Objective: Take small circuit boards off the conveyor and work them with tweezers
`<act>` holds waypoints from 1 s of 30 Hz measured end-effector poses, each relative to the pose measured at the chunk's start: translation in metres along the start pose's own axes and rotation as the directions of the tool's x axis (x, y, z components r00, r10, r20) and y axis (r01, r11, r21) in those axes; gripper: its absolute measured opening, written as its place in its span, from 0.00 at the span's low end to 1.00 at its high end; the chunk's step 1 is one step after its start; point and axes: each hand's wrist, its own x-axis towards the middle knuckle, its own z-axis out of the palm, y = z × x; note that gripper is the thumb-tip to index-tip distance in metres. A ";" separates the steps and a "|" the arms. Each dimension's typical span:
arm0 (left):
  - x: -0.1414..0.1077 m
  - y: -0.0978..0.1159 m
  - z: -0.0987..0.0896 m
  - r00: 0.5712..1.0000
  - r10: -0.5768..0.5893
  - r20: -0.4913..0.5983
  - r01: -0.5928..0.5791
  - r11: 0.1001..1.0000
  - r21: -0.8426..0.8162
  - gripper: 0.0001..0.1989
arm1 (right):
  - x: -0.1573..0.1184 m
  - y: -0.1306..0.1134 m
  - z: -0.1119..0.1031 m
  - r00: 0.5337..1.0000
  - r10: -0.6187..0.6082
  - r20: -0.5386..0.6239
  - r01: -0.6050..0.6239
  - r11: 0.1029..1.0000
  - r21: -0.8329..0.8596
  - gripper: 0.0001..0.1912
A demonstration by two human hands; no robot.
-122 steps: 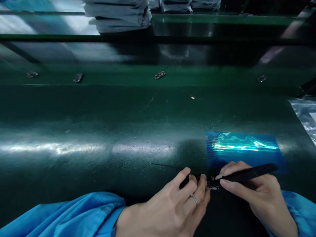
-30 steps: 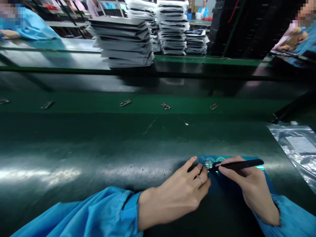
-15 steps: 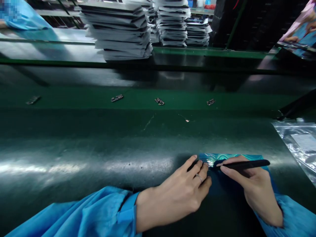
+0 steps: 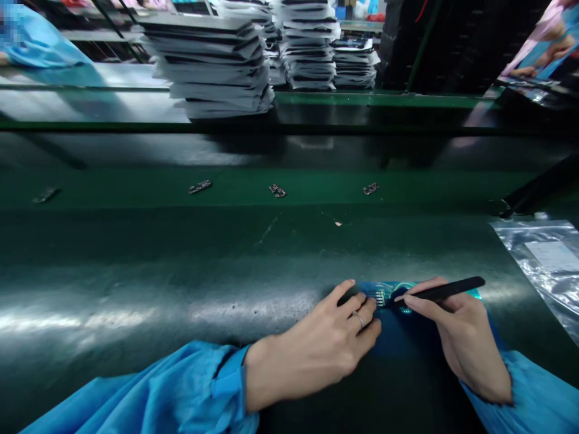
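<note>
A blue sheet with a shiny patterned upper edge lies on the dark bench at the lower right. A block of small metallic pieces shows on it. My left hand, with a ring, rests at the sheet's left side. Its fingers are stretched and slightly bent, their tips by the metallic pieces. My right hand pinches black tweezers like a pen, the tip pointing left and down at the sheet beside the pieces. My fingers partly hide the tip.
Several small circuit boards lie spaced along a green conveyor belt beyond the bench. Stacks of wrapped flat items stand behind it. A clear plastic bag lies at right. Other people's blue sleeves and hands show at the back.
The circuit boards have shifted left along the belt. The tweezers' back end has risen, tilting them more steeply. The view has shifted slightly; my left hand keeps its place by the sheet.
</note>
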 end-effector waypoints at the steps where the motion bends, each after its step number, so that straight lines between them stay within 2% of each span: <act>1: 0.003 -0.006 0.001 1.000 -0.023 -0.014 0.022 1.000 -0.007 0.15 | 0.001 0.000 0.000 1.000 0.013 -0.007 -0.013 1.000 0.020 0.09; 4: 0.017 -0.032 0.003 0.988 -0.149 -0.027 0.150 0.988 0.025 0.13 | 0.002 0.000 0.000 0.999 0.030 -0.012 -0.030 0.998 0.049 0.09; 8: 0.046 -0.076 0.008 0.936 -0.350 0.039 0.344 0.932 0.115 0.12 | 0.003 -0.001 0.000 0.998 0.058 0.015 -0.059 0.996 0.067 0.11; 12: 0.073 -0.116 0.015 0.886 -0.464 0.012 0.455 0.873 0.175 0.12 | 0.004 0.000 -0.001 0.996 0.084 0.034 -0.087 0.992 0.090 0.11; 15: 0.089 -0.137 0.023 0.839 -0.544 -0.015 0.533 0.817 0.218 0.11 | 0.005 0.004 -0.002 0.994 0.091 0.059 -0.096 0.991 0.094 0.12; 19: 0.105 -0.153 0.034 0.785 -0.619 -0.039 0.607 0.754 0.251 0.11 | 0.006 0.008 -0.004 0.991 0.064 0.120 -0.074 0.994 0.082 0.11; 24: 0.112 -0.161 0.037 0.766 -0.642 -0.036 0.630 0.737 0.244 0.11 | 0.004 0.006 -0.003 0.992 0.080 0.101 -0.088 0.993 0.084 0.09; 30: 0.105 -0.163 0.038 0.739 -0.672 -0.057 0.665 0.713 0.223 0.10 | 0.005 0.007 -0.005 0.988 0.093 0.127 -0.099 0.994 0.048 0.10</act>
